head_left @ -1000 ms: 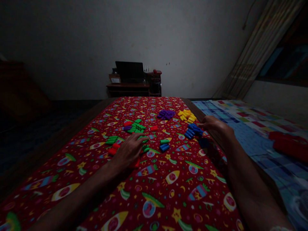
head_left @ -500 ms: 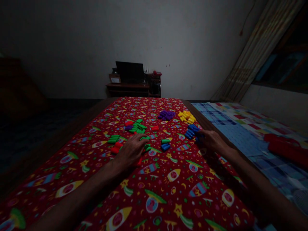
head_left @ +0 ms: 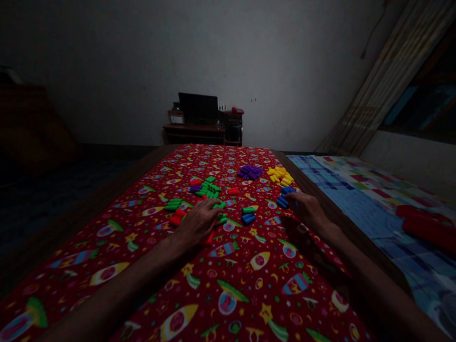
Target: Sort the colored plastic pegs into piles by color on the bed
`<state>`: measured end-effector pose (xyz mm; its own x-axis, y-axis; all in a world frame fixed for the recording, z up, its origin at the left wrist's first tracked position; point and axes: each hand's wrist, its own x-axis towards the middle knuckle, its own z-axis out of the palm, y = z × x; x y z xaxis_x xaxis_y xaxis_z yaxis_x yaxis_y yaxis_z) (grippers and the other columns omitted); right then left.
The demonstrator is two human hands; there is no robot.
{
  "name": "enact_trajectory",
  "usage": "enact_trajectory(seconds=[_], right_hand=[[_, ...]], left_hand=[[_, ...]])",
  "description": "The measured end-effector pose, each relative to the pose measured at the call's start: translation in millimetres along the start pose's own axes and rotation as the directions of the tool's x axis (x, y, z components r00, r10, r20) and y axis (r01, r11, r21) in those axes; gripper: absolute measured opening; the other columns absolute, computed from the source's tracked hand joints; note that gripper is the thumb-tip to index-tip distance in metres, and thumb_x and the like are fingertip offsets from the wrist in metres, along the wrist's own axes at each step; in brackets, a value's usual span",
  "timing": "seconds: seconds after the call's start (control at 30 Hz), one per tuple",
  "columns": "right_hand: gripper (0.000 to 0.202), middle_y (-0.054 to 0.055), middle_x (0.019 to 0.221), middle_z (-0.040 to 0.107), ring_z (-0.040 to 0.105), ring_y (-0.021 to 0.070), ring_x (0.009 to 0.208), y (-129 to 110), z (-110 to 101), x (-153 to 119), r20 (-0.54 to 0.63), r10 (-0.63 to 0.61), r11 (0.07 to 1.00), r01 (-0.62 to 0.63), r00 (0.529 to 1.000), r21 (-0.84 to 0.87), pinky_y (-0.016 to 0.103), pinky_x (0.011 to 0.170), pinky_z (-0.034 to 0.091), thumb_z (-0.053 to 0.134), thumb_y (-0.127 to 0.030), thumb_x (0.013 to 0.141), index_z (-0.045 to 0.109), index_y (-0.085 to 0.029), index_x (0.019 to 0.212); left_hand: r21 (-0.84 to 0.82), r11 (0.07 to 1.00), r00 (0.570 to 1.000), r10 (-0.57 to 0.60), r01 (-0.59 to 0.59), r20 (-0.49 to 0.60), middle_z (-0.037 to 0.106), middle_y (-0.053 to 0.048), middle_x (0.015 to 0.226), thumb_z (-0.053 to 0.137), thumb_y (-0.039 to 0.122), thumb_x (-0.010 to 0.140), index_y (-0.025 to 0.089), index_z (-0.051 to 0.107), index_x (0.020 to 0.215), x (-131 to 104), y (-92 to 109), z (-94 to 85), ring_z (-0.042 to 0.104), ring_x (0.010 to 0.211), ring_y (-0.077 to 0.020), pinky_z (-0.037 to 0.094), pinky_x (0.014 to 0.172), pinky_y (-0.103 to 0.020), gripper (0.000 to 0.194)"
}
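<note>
On a red patterned cloth (head_left: 228, 256) lie small coloured pieces in groups. My left hand (head_left: 203, 219) rests over green and red pieces (head_left: 177, 217), its fingers hiding what is under them. My right hand (head_left: 305, 205) is at the blue pieces (head_left: 283, 199), fingers drawn together around something blue and partly hidden. Purple pieces (head_left: 250, 172) and yellow pieces (head_left: 280, 176) form two piles farther back. Green pieces (head_left: 210, 189) lie beyond my left hand. Between the hands are a green piece (head_left: 248, 210) and blue ones (head_left: 248, 219).
A dark monitor (head_left: 198, 108) stands on a low desk (head_left: 194, 134) against the wall. At the right are a checked bedspread (head_left: 342, 190), a red cloth item (head_left: 427, 228) and a curtain (head_left: 377, 80). Dark furniture (head_left: 28, 128) stands at the left.
The view has shifted slightly, so the scene sits a little farther right. My right hand has moved slightly nearer the blue pieces. My left hand stays in nearly the same spot.
</note>
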<state>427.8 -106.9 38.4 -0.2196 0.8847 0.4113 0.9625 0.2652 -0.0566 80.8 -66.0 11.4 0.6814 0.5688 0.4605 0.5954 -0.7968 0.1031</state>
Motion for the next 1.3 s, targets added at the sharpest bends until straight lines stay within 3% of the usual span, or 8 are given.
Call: enact_trajectory(seconds=[0.2, 0.33, 0.5, 0.7, 0.8, 0.97, 1.13, 1.3], right_hand=[[0.015, 0.006, 0.092, 0.065, 0.055, 0.0158, 0.08, -92, 33, 15, 0.138, -0.398, 0.916, 0.386, 0.907, 0.106, 0.025, 0.071, 0.041, 0.05, -0.023, 0.09, 0.063, -0.019, 0.097], [0.014, 0.01, 0.099, 0.062, 0.05, 0.0195, 0.093, -117, 55, 16, 0.192, -0.47, 0.882, 0.455, 0.861, 0.12, 0.03, 0.08, 0.044, 0.053, -0.017, 0.088, 0.061, -0.016, 0.1], [0.017, 0.008, 0.096, 0.065, 0.056, 0.0163, 0.089, -93, 45, 23, 0.103, -0.447, 0.877, 0.412, 0.889, 0.247, 0.026, 0.078, 0.045, 0.052, -0.007, 0.085, 0.063, -0.016, 0.095], [0.024, 0.008, 0.089, 0.071, 0.063, 0.0167, 0.079, -22, 18, 54, -0.073, -0.088, 0.979, 0.099, 0.993, 0.177, 0.026, 0.071, 0.045, 0.048, -0.013, 0.087, 0.07, -0.017, 0.096], [0.026, 0.007, 0.087, 0.073, 0.065, 0.0167, 0.076, 8, 16, 62, -0.021, -0.003, 0.985, 0.007, 1.0, 0.175, 0.025, 0.07, 0.047, 0.05, -0.014, 0.083, 0.072, -0.018, 0.096], [0.033, 0.006, 0.088, 0.074, 0.066, 0.015, 0.078, 36, 16, 61, 0.187, -0.144, 0.973, 0.105, 0.972, 0.204, 0.022, 0.073, 0.047, 0.046, -0.006, 0.074, 0.074, -0.016, 0.089], [0.035, 0.01, 0.092, 0.073, 0.065, 0.0172, 0.082, 37, 4, 55, 0.127, -0.194, 0.953, 0.157, 0.973, 0.259, 0.026, 0.077, 0.047, 0.043, -0.006, 0.074, 0.072, -0.012, 0.092], [0.032, 0.01, 0.092, 0.072, 0.066, 0.0181, 0.081, -12, 10, 43, 0.112, -0.207, 0.934, 0.162, 0.972, 0.32, 0.029, 0.075, 0.049, 0.042, -0.017, 0.088, 0.069, -0.016, 0.105]], left_hand=[[-0.006, 1.0, 1.0, 0.013, -0.013, -0.012, 0.059, -0.011, 0.114, 0.045, 0.017, 0.091, 0.019, 0.061, 0.102, -3, -1, 1.9, 0.056, 0.103, -0.025, 0.049, 0.086, -0.041, 0.02], [0.008, 1.0, 1.0, 0.023, -0.023, -0.01, 0.059, -0.011, 0.113, 0.049, 0.016, 0.089, 0.019, 0.061, 0.105, -4, -2, 5.2, 0.057, 0.102, -0.0242, 0.049, 0.086, -0.04, 0.02], [0.001, 1.0, 1.0, 0.017, -0.017, -0.015, 0.06, -0.011, 0.112, 0.05, 0.021, 0.09, 0.019, 0.062, 0.099, -4, 0, 5.1, 0.057, 0.1, -0.024, 0.049, 0.086, -0.04, 0.015], [0.015, 1.0, 1.0, 0.002, -0.002, 0.003, 0.061, -0.012, 0.11, 0.047, 0.022, 0.092, 0.018, 0.063, 0.099, -3, 2, 2.6, 0.058, 0.098, -0.024, 0.05, 0.084, -0.039, 0.017], [0.021, 1.0, 1.0, 0.008, -0.008, 0.0, 0.06, -0.012, 0.111, 0.048, 0.022, 0.091, 0.018, 0.062, 0.098, -3, 2, 3.4, 0.057, 0.1, -0.0244, 0.049, 0.085, -0.04, 0.016], [0.024, 1.0, 1.0, -0.003, 0.003, 0.01, 0.06, -0.011, 0.114, 0.046, 0.018, 0.091, 0.019, 0.062, 0.098, -4, 1, 4.4, 0.057, 0.102, -0.0237, 0.049, 0.085, -0.039, 0.017], [0.024, 1.0, 1.0, 0.002, -0.002, 0.007, 0.06, -0.012, 0.115, 0.044, 0.013, 0.089, 0.019, 0.061, 0.1, -5, -1, 5.1, 0.056, 0.104, -0.0234, 0.049, 0.087, -0.039, 0.021], [0.031, 0.999, 1.0, 0.012, -0.012, 0.0, 0.06, -0.012, 0.115, 0.044, 0.019, 0.091, 0.018, 0.061, 0.102, -2, 0, 2.8, 0.056, 0.105, -0.0244, 0.048, 0.088, -0.041, 0.021]])
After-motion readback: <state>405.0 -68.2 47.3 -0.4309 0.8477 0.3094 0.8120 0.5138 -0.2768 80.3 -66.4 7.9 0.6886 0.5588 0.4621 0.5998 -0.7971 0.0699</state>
